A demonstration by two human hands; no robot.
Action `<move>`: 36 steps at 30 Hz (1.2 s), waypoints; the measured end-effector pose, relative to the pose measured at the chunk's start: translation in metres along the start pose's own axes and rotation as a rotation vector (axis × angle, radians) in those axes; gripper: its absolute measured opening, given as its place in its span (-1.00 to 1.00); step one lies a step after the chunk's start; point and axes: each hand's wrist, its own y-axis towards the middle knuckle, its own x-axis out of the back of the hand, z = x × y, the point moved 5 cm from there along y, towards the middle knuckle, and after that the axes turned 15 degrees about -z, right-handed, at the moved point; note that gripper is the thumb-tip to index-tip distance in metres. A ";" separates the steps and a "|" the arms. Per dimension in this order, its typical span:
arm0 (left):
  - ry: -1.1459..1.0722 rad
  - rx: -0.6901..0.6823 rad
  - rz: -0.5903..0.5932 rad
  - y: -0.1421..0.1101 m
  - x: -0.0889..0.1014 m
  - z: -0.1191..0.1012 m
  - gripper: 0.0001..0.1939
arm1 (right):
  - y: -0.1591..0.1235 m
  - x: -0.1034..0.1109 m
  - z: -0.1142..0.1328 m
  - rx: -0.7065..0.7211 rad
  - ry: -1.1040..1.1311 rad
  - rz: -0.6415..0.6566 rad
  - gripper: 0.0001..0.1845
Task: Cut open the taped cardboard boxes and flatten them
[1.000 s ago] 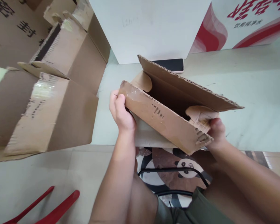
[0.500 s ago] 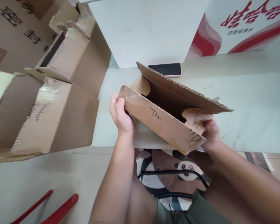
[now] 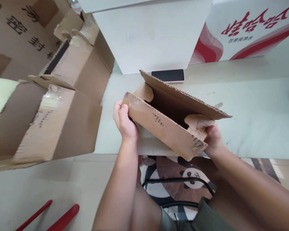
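Observation:
A small brown cardboard box (image 3: 163, 128) is held tilted above the front of the pale surface, its long side open towards me and its rear flap standing up. My left hand (image 3: 125, 120) grips its left end, thumb on the near face and fingers behind. At the right end my right hand (image 3: 214, 138) is closed around the side, thumb by the short inner flap. The near face has a torn right corner and a strip of clear tape at the left. The inside is dark, so its contents cannot be made out.
A black-screened phone (image 3: 168, 75) lies behind the box, against a white box (image 3: 149, 38). To its right stands a red-and-white printed carton (image 3: 243, 35). Several cut cardboard boxes (image 3: 79, 125) crowd the left. Red legs (image 3: 62, 218) show on the floor.
The view has tilted and shifted slightly. The right hand and the box's right end sit a little further left in view; both hands keep their hold.

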 end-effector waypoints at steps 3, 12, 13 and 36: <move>-0.007 0.007 0.001 0.000 -0.001 -0.001 -0.65 | 0.000 -0.002 -0.001 -0.013 -0.012 0.019 -0.44; -0.064 0.024 0.016 -0.001 -0.001 -0.001 -0.70 | 0.000 0.001 -0.007 0.018 -0.065 0.023 -0.37; -0.068 0.023 0.021 -0.001 -0.001 0.000 -0.70 | 0.000 0.001 -0.006 0.025 -0.071 0.018 -0.37; -0.141 0.265 -0.226 0.024 0.018 0.004 -0.70 | 0.000 0.012 -0.021 -0.079 -0.131 0.019 -0.36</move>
